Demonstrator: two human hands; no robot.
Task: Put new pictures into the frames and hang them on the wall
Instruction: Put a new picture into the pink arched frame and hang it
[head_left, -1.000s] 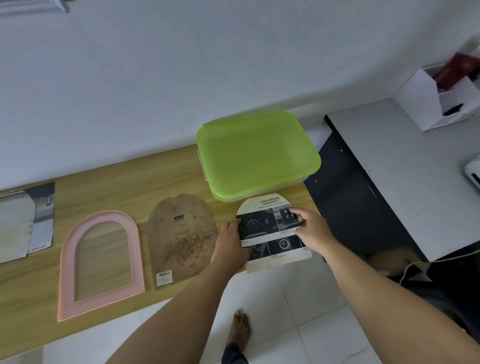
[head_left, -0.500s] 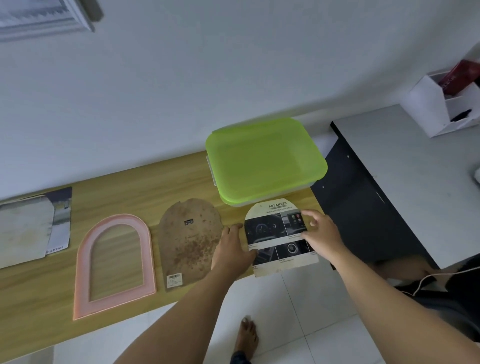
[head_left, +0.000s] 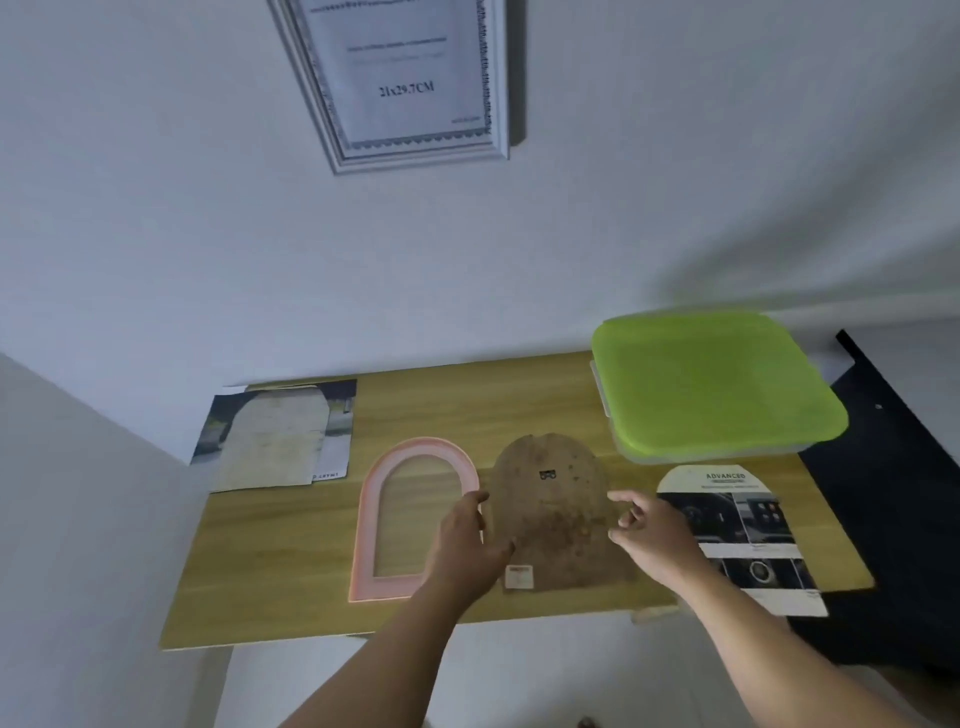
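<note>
- Wall (head_left: 571, 218): pale; a white rectangular frame (head_left: 415, 156) hangs on it above the table, with a printed sheet inside.
- Wooden table (head_left: 291, 561): stands against the wall and carries all the loose parts.
- Green-lidded container (head_left: 717, 395): at the table's far right corner, lid on.
- Arch-cut printed picture (head_left: 748, 525): lies flat in front of the container, face up, its lower end overhanging the table's front edge. It is just right of the right hand and not gripped.
- Brown backing board (head_left: 550, 499): lies flat at mid-table, between the two hands.
- Pink arched frame (head_left: 371, 519): lies flat just left of the board, with wood showing through its opening.
- Stacked sheets (head_left: 275, 441): at the far left of the table.
- Left hand (head_left: 467, 545): over the gap between frame and board, fingers relaxed and extended, holding nothing.
- Right hand (head_left: 654, 535): at the board's right edge, fingers loosely spread, holding nothing.
</note>
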